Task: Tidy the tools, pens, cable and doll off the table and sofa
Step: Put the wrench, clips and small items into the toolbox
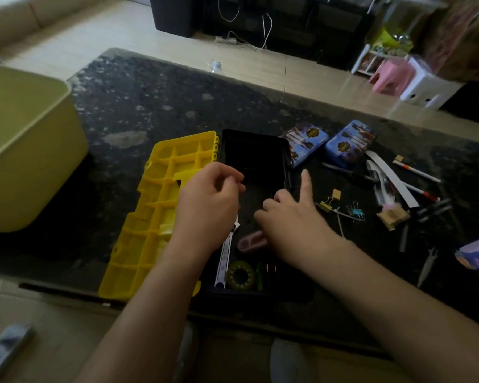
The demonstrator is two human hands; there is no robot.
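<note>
left hand (208,200) loosely curled, empty | right hand (291,217): hold cannot be told | pens (418,171): light, slippery, best pinched mid-barrel

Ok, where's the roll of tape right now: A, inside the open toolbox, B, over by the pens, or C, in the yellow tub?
A: the roll of tape lies at the near end of the open toolbox, in its black tray beside the wrench.

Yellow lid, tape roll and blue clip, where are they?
Yellow lid (155,217): head view, on its ribbed inside.
Tape roll (239,266): head view, on the ring's top edge.
Blue clip (357,212): head view, on its blue body.
</note>
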